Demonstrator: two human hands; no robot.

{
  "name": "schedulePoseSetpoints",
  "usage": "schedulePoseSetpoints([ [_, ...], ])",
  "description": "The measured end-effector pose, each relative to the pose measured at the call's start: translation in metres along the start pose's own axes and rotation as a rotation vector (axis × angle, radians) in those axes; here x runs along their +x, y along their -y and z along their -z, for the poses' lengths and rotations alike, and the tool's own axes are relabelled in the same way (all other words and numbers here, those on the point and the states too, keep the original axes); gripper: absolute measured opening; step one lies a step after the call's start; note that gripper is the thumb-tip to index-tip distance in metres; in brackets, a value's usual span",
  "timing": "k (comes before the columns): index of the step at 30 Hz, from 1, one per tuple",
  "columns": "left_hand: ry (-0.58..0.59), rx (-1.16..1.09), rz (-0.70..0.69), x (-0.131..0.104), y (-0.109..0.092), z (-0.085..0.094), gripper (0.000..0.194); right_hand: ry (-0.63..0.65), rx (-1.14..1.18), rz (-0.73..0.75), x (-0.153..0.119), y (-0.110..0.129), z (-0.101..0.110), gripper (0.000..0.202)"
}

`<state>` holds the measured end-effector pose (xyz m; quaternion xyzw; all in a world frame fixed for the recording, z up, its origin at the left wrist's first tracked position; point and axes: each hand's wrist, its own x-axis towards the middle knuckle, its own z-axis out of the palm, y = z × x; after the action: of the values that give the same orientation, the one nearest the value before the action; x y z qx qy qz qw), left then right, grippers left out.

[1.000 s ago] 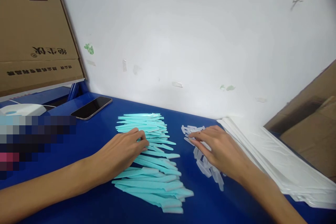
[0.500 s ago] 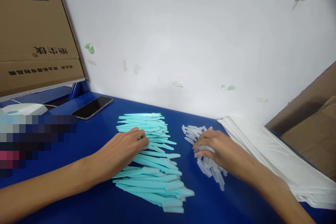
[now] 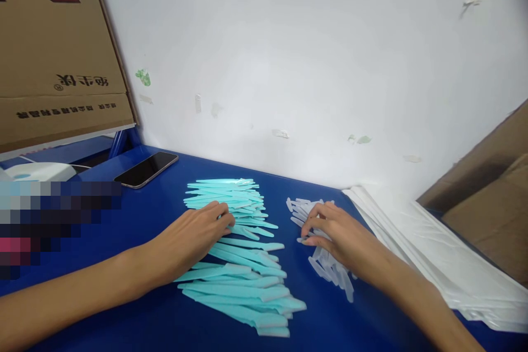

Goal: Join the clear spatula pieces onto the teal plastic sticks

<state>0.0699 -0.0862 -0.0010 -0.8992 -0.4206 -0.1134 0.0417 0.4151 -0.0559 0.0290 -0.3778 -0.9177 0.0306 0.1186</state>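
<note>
A long pile of turquoise eyebrow razors [image 3: 243, 289] lies on the blue table, handles mostly toward the left. Over the middle of it rests my left hand [image 3: 204, 225], thumb and fingers closed at a razor; the fingertips are partly hidden. To the right, a smaller heap of translucent plastic blade caps [image 3: 330, 269] is spread out. My right hand [image 3: 336, 231] is over this heap, with a cap pinched between thumb and index finger, its end showing at the left of the fingertips.
A phone [image 3: 147, 169] lies toward the back left on the blue table [image 3: 144, 319]. White plastic bags [image 3: 445, 253] are stacked on the right, beside brown cardboard [image 3: 490, 220]. A large carton [image 3: 61, 38] stands at the upper left, against the white wall [image 3: 289, 55].
My right hand has shifted slightly left over the caps, and a cap's end now shows at its fingertips. My left hand stays in nearly the same place on the razors.
</note>
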Motion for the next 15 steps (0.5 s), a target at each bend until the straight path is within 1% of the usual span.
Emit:
schedulePoseSetpoints([
  [5,-0.032,0.010,0.015,0.001,0.000,-0.004,0.021,-0.101,-0.011,0.040,0.009,0.018,-0.012,0.008],
  [9,-0.032,0.066,0.043,0.003,-0.002,-0.005,0.021,-0.183,-0.076,0.082,0.012,0.027,-0.013,0.010],
  [12,-0.030,0.083,0.047,0.006,-0.006,0.000,0.019,-0.218,-0.058,0.070,0.012,0.029,-0.012,0.012],
  [15,-0.081,0.053,0.022,0.007,-0.011,0.008,0.020,-0.288,0.038,0.088,0.011,0.031,-0.014,0.009],
])
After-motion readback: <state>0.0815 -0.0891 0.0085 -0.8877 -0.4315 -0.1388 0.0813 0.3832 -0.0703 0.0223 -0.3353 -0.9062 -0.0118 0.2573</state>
